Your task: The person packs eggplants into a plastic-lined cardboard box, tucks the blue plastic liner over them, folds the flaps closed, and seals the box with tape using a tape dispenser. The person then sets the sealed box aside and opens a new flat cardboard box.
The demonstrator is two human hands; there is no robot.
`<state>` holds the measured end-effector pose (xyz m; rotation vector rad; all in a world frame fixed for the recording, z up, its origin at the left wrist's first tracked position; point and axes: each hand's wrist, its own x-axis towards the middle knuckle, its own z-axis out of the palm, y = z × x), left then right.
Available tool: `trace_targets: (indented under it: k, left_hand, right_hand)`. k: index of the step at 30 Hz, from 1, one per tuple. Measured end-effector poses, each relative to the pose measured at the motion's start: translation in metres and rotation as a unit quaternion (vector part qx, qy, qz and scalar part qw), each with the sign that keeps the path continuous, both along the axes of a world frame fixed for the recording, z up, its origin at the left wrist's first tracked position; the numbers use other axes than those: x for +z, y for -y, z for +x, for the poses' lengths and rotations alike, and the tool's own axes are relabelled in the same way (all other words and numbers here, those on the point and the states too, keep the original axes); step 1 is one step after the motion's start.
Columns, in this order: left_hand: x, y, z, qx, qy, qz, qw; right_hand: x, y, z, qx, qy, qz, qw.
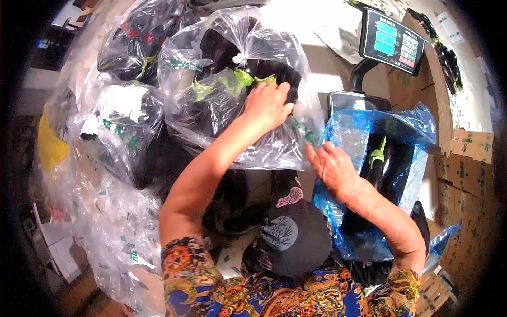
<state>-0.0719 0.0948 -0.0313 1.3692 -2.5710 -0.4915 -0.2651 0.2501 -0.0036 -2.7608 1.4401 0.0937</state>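
My left hand (268, 104) reaches over the large clear plastic bag (182, 113), its fingers bent against a dark eggplant (211, 45) near green stem ends. This bag is knotted at a white tie. At the bag's right edge is my right hand (336, 170), with curled fingers pinching the clear film. Just right of that hand, a blue plastic bag (346, 129) lies open around dark eggplants, one showing a green stem (377, 153).
A digital scale display (392, 42) stands at upper right above its platform (359, 100). More bagged eggplants (145, 47) and crumpled clear plastic (116, 227) fill the left. Cardboard boxes (465, 195) line the right. A dark cap (296, 238) shows at bottom centre.
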Motion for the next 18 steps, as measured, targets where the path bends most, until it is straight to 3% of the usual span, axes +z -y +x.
trace_targets:
  k: [3,4,7,8,9,10,11,12,15,18]
  left_hand:
    - [-0.041,0.019,-0.039,0.036,0.189,0.034,0.981]
    - [-0.056,0.018,-0.043,0.054,0.194,-0.030,0.979]
    - [-0.056,0.033,-0.052,0.049,0.211,0.066,0.974]
    - [-0.051,0.033,-0.047,0.065,0.166,0.060,0.982]
    - [-0.034,0.035,-0.042,0.107,0.061,0.118,0.985]
    - [-0.043,0.040,-0.030,0.117,-0.098,0.084,0.985]
    - [-0.013,0.041,-0.016,0.109,-0.310,0.218,0.919]
    - [0.022,0.031,-0.007,0.148,-0.451,0.317,0.821]
    - [0.046,0.031,0.032,0.019,-0.599,0.374,0.708]
    - [0.062,0.016,0.049,-0.003,-0.669,0.409,0.620]
  right_hand:
    - [0.006,-0.003,0.002,0.024,0.042,0.039,0.998]
    - [0.010,-0.002,0.002,0.021,0.034,0.078,0.996]
    - [0.003,-0.007,-0.001,0.010,0.053,0.076,0.996]
    - [0.004,-0.008,-0.003,0.016,0.063,0.065,0.996]
    - [0.004,-0.008,-0.005,0.014,0.072,0.063,0.995]
    - [0.004,-0.009,-0.005,0.010,0.083,0.062,0.995]
    - [0.003,-0.011,-0.005,0.010,0.095,0.062,0.994]
    - [0.003,-0.011,-0.005,0.010,0.091,0.064,0.994]
    - [0.004,-0.011,-0.001,0.008,0.085,0.061,0.994]
    - [0.000,-0.014,-0.002,0.015,0.085,0.093,0.992]
